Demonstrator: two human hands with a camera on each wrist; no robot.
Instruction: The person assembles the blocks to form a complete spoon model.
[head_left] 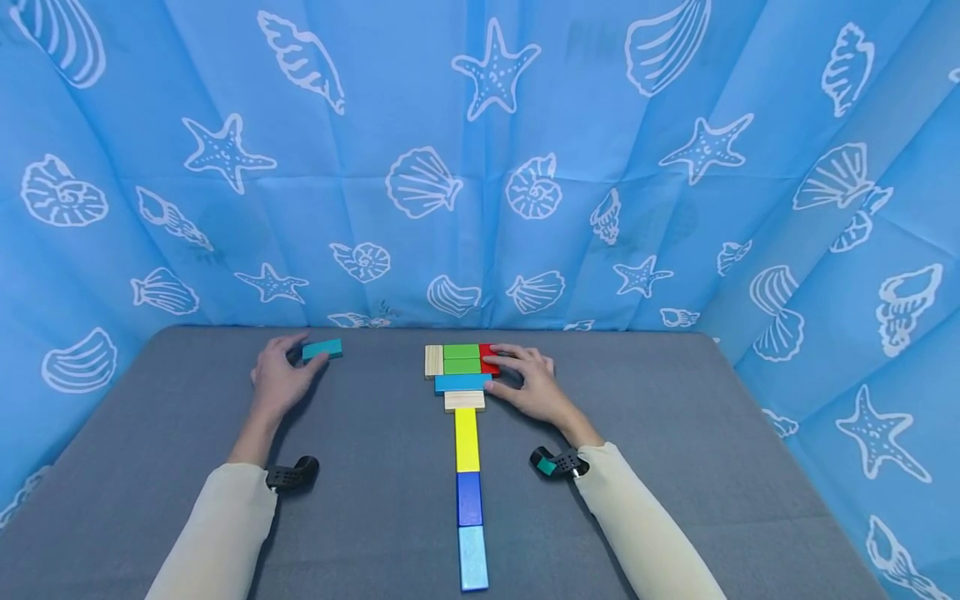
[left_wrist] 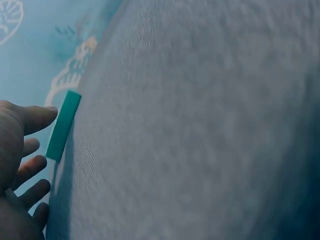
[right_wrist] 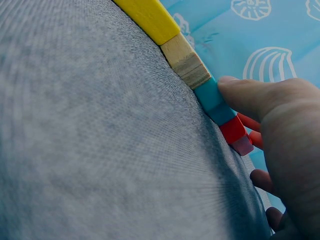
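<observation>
On the left, my left hand [head_left: 282,375] is spread beside a teal block [head_left: 322,349]. Its thumb meets or nearly meets the near side, while the other fingers appear apart from it in the left wrist view, where the block [left_wrist: 64,126] stands out green. My right hand [head_left: 534,385] lies at the right side of a block arrangement. Two extended fingertips touch the red block [head_left: 489,367], and the thumb touches the right end of a blue block [head_left: 459,382]. Two green blocks [head_left: 461,358] sit between the red block and a wooden block [head_left: 433,362].
Below the blue block come another wooden block [head_left: 465,401], a yellow block [head_left: 467,440], a dark blue block [head_left: 469,498] and a light blue block [head_left: 473,558], in a column. Everything lies on a grey cloth-covered table [head_left: 360,517]. A blue shell-patterned curtain [head_left: 465,242] hangs behind.
</observation>
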